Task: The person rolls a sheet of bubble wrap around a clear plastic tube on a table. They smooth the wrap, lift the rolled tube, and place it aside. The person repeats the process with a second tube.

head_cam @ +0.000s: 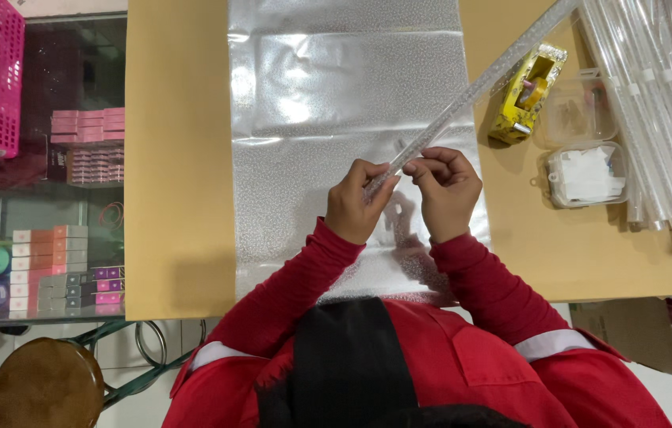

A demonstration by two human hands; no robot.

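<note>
Person seen from above: red long-sleeved jacket [463, 357] with pale reflective bands on the upper sleeves; black head covering [352, 364]; bare hands.

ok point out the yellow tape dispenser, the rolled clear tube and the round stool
yellow tape dispenser [528, 93], head view, on the middle of its body
rolled clear tube [488, 76], head view, on the shaft beyond both hands
round stool [45, 385], head view, on the brown seat
</note>
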